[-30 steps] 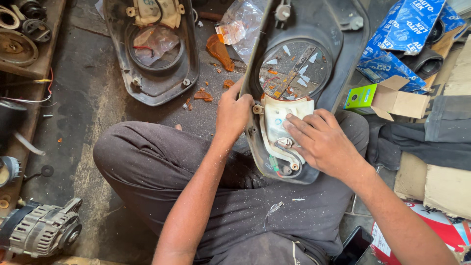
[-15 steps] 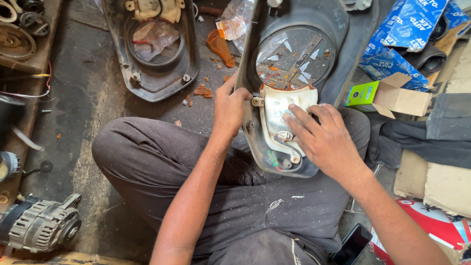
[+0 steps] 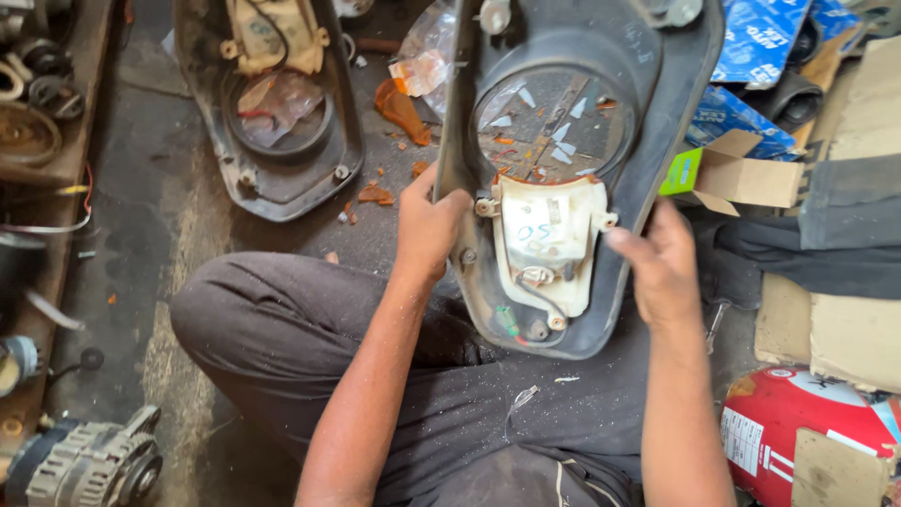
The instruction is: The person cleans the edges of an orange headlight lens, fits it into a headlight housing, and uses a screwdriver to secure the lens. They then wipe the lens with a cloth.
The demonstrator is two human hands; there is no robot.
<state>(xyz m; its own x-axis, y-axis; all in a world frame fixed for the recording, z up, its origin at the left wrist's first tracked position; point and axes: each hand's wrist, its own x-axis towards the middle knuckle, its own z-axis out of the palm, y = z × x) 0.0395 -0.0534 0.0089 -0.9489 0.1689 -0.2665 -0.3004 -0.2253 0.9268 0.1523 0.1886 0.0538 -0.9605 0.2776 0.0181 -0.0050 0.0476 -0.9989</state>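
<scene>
The right hand point(image 3: 664, 268) has come off the white unit point(image 3: 547, 239), where it lay flat a moment ago; it now grips the right rim of the dark housing point(image 3: 574, 56), fingers curled; the left hand point(image 3: 427, 225) pinches the left rim as before; the housing rests on the lap, seemingly lifted closer.
</scene>
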